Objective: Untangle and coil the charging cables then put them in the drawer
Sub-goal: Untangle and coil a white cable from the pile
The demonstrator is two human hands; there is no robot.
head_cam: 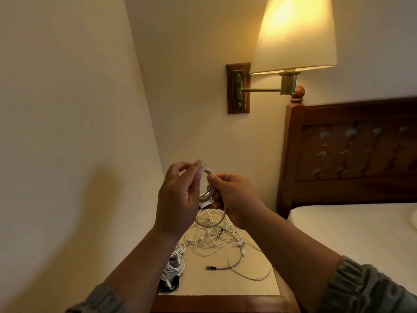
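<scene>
A white cable coil [212,199] hangs in the air above the nightstand [221,288]. My right hand [234,197] grips the coil's right side. My left hand [178,195] pinches the cable's loose end at the top of the coil. Below them a tangle of white cables [216,240] sprawls over the nightstand top, with one grey cable end [211,267] lying near the front. A bundle of wound white cables [174,265] lies at the nightstand's left edge, partly on something black. No drawer is visible.
A lit wall lamp [293,37] on a swing arm hangs above. The wooden headboard [352,154] and the bed [361,227] stand close on the right. The wall [67,132] runs along the left.
</scene>
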